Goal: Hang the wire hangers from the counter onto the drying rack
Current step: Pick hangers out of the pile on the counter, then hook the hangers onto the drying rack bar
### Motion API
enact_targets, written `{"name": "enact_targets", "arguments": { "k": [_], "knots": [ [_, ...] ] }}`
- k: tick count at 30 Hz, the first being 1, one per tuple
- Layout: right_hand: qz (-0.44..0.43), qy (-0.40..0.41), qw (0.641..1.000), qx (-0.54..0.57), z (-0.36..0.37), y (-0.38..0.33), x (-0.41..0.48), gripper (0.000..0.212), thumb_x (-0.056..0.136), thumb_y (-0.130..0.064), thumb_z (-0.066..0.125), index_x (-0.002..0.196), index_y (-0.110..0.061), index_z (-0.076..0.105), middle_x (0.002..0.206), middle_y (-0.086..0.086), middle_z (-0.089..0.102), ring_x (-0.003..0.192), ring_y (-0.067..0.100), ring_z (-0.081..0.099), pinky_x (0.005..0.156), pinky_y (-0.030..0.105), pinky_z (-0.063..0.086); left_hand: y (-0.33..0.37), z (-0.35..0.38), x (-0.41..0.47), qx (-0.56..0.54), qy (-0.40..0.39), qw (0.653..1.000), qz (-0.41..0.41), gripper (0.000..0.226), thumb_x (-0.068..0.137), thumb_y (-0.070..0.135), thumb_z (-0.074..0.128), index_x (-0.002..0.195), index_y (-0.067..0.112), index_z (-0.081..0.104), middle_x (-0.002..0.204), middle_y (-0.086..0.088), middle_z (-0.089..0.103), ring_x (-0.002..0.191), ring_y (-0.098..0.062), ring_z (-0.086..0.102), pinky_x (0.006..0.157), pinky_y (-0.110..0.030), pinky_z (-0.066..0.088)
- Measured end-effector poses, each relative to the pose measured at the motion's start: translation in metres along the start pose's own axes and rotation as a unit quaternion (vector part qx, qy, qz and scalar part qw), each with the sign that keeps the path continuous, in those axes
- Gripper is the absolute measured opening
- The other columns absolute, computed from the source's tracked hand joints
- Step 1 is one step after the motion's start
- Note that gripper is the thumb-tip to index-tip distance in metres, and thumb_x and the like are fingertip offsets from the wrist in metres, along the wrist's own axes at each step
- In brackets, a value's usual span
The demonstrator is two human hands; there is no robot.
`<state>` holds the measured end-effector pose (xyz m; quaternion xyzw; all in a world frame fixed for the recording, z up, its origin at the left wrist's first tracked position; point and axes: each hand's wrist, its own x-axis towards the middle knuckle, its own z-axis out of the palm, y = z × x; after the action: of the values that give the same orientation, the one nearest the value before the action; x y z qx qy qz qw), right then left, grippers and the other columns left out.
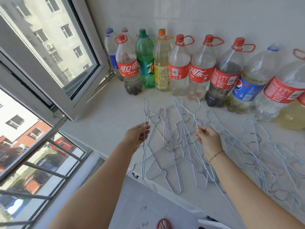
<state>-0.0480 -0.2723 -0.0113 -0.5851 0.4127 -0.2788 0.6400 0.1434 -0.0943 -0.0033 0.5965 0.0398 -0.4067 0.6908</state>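
Observation:
Several pale blue and lilac wire hangers [166,154] lie tangled on the white counter [107,123], spreading to the right edge. My left hand [137,136] is shut on one hanger [145,116], held upright and edge-on above the counter's left part. My right hand [208,141] pinches the neck of a second hanger [195,113], whose hook points up toward the bottles. No drying rack is in view.
A row of large plastic drink bottles [179,66] lines the back wall behind the hangers. An open window [54,52] with metal bars [41,169] is on the left. The counter's front edge drops to a tiled floor [145,210], where my foot shows.

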Motion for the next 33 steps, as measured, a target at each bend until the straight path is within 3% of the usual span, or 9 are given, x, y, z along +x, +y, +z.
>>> {"name": "enact_targets", "arguments": {
  "k": [5,10,15,18,22,27,33],
  "knots": [
    [-0.014,-0.055,0.998,0.023,-0.003,-0.021,-0.011,0.013,0.089,-0.004,0.056,0.082,-0.014,0.061,0.067,0.005,0.054,0.057,0.010,0.047,0.051,0.013,0.041,0.006,0.007,-0.036,-0.019,0.009,0.999,0.037,0.015,0.091,0.006,0.055,0.100,0.012,0.066,0.077,0.004,0.069,0.075,-0.013,0.060,0.067,-0.019,0.047],
    [-0.029,-0.147,0.988,0.036,-0.006,-0.037,-0.029,0.016,0.090,-0.001,0.052,0.084,-0.013,0.061,0.070,0.004,0.056,0.062,0.013,0.048,0.056,0.020,0.039,0.001,0.013,-0.088,-0.044,0.051,0.994,0.083,0.016,0.092,0.009,0.054,0.098,0.016,0.066,0.075,0.006,0.068,0.074,-0.011,0.058,0.065,-0.016,0.046],
    [-0.029,-0.238,0.971,0.028,-0.004,-0.048,-0.055,0.019,0.091,0.001,0.050,0.083,-0.014,0.059,0.070,0.005,0.056,0.060,0.012,0.047,0.052,0.014,0.039,-0.021,0.012,-0.151,-0.074,0.092,0.986,0.120,0.025,0.095,0.009,0.050,0.116,0.012,0.061,0.083,0.002,0.060,0.075,-0.011,0.054,0.071,-0.020,0.041],
    [-0.024,-0.291,0.956,0.026,0.003,-0.050,-0.081,0.019,0.090,0.001,0.051,0.083,-0.014,0.060,0.069,0.006,0.055,0.056,0.008,0.049,0.051,0.013,0.039,-0.035,0.005,-0.193,-0.106,0.125,0.977,0.138,0.020,0.094,0.008,0.051,0.107,0.012,0.065,0.080,0.002,0.060,0.072,-0.010,0.054,0.068,-0.019,0.039],
    [-0.007,-0.367,0.929,0.035,0.021,-0.051,-0.132,0.019,0.090,0.003,0.050,0.084,-0.013,0.060,0.068,0.008,0.055,0.047,-0.001,0.051,0.047,0.009,0.037,-0.054,-0.021,-0.250,-0.158,0.175,0.957,0.166,0.016,0.090,0.008,0.056,0.094,0.015,0.070,0.075,0.003,0.063,0.067,-0.010,0.054,0.065,-0.019,0.041],
    [0.016,-0.472,0.881,0.013,0.051,-0.048,-0.209,0.016,0.091,-0.001,0.051,0.088,-0.013,0.061,0.072,0.005,0.059,0.060,0.008,0.050,0.052,0.010,0.041,-0.082,-0.062,-0.339,-0.196,0.246,0.927,0.205,0.015,0.089,0.007,0.056,0.094,0.014,0.069,0.077,0.001,0.061,0.068,-0.010,0.054,0.058,-0.017,0.047],
    [0.040,-0.588,0.808,-0.011,0.083,-0.050,-0.338,0.014,0.091,-0.003,0.051,0.103,-0.002,0.059,0.072,0.005,0.058,0.057,0.007,0.051,0.051,0.012,0.042,-0.132,-0.122,-0.468,-0.238,0.335,0.877,0.248,0.015,0.088,0.007,0.059,0.095,0.015,0.069,0.071,0.003,0.068,0.062,-0.008,0.057,0.057,-0.018,0.044]
  ]
}}
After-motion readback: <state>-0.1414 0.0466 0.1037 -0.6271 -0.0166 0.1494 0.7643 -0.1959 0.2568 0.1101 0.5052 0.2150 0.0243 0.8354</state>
